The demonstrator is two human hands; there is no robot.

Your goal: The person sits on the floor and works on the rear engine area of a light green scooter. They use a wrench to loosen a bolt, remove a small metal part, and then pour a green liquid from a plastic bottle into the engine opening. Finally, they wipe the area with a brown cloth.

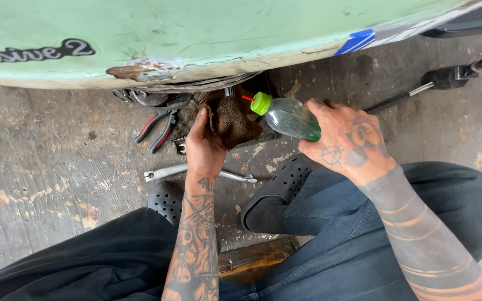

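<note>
Rag and bottle at rusted edge of green panel (196,33).

Left hand (203,146) below panel's rust patch, fingers closed on brown rag (234,120), pressing it up under panel's lower lip. Right hand (348,142) right of rag, wrapped around clear bottle (291,118) with green liquid; green cap (261,103) and red nozzle tilted toward rag, just beside it, under panel. Red-handled pliers (157,129) on floor (57,161) below panel, left of left hand. Wrench (165,173) flat on floor further below panel, passing under left wrist. Black clogs (285,178) near wrench. Long black-handled tool (447,78) on floor below panel's right end, well apart from rag.
</note>
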